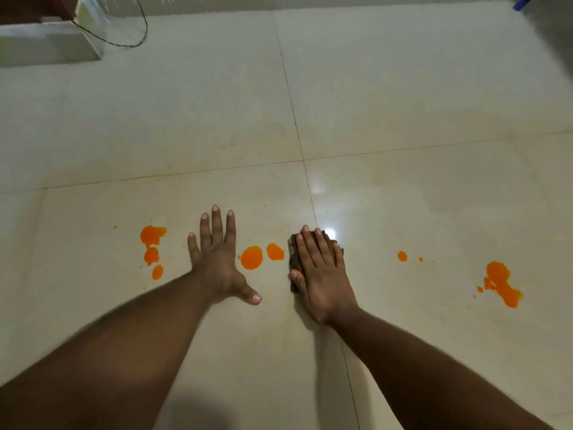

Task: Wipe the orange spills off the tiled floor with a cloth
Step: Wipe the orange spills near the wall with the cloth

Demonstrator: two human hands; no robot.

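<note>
Most of the brown cloth (294,259) lies hidden under the right hand (319,274); a blue object (524,2) is cut off at the top edge.

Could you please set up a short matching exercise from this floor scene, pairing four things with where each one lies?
Things:
1. cloth
2. left hand
3. largest spill
4. black cable

Places:
A. far right of the floor
B. flat on the tile between two groups of orange spots
C. top left, by the white box
D. under the right hand

Pairs: 1-D, 2-B, 3-A, 4-C
</note>
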